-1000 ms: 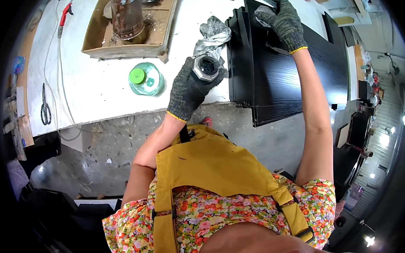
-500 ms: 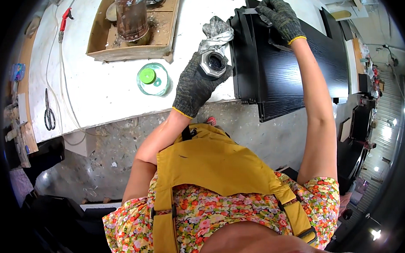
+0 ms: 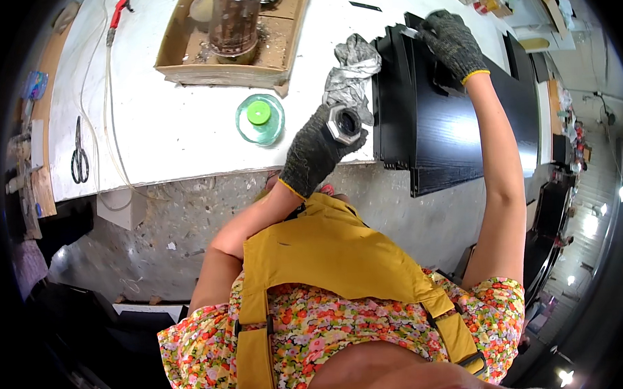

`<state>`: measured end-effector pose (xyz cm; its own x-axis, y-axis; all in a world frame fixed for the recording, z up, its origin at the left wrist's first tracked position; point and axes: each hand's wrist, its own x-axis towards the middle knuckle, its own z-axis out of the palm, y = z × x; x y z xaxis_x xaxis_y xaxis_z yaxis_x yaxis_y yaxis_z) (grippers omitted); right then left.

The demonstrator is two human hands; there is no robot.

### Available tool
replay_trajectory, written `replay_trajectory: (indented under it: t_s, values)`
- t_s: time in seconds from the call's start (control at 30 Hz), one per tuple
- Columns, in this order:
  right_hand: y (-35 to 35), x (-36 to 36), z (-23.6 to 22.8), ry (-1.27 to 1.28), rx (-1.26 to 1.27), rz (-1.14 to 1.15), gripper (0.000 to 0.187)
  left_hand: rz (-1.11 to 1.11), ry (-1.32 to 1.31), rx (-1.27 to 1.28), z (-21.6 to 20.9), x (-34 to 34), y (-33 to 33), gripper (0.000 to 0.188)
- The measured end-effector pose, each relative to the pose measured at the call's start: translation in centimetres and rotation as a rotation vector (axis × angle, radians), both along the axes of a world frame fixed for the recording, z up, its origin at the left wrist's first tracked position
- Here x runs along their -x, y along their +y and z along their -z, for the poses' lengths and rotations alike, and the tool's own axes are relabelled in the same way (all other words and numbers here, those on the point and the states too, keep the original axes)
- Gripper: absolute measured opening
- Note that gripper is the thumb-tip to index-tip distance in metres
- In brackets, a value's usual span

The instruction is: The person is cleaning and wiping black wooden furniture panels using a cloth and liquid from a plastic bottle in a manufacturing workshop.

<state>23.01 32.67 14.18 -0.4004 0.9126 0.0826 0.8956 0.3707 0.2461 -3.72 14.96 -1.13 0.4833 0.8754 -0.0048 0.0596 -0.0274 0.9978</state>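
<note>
My left hand (image 3: 317, 150), in a dark knit glove with a yellow cuff, is closed around a small octagonal glass jar (image 3: 344, 124). The jar's open mouth shows dark content. It hangs over the table's near edge, just in front of a crumpled, stained grey rag (image 3: 352, 69). My right hand (image 3: 450, 42), gloved likewise, reaches to the far left corner of a stack of black wood-grain panels (image 3: 453, 128). Its fingers are curled, with a small light grey piece showing beside them; what they grip is mostly hidden.
A green-tinted bottle (image 3: 259, 121) with a bright green cap stands left of my left hand. Behind it is a shallow cardboard box (image 3: 225, 75) holding a grimy brown container (image 3: 235, 26). Scissors (image 3: 79, 151) and a red-ended hose (image 3: 118, 12) lie on the white table (image 3: 186, 130).
My view has shifted, so the table's things appear farther right. My left hand has drawn the jar toward me, away from the rag. My right hand stays at the panels' far corner.
</note>
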Motion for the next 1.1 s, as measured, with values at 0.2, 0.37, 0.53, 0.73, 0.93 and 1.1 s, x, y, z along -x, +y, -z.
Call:
replay_trajectory:
  t_s: [0.2,0.37,0.53,0.73,0.93,1.1]
  values:
    - [5.6,6.5,-0.9,0.703,0.208,0.114,0.037,-0.345,0.208,-0.240,-2.0,0.7,-0.8,0.053]
    - [16.0,13.0,6.1,0.934,0.408,0.220,0.027,-0.312,-0.575,0.408,4.5,-2.1,-2.8,0.052]
    - [20.7,17.5,9.8,0.625,0.271,0.371,0.040,-0.261,0.040,-0.022,1.1,1.2,-3.5,0.058]
    - [18.9,15.8,8.5,0.677,0.004,0.137,0.052,-0.298,0.024,0.026,0.3,1.4,-2.4,0.059]
    - [10.1,4.4,1.7,0.248,-0.024,-0.082,0.064,-0.317,0.087,-0.154,-1.0,1.1,-0.3,0.055]
    - [1.3,2.4,-0.9,0.085,0.206,0.347,0.068,-0.214,-0.116,0.053,3.1,-0.2,1.4,0.053]
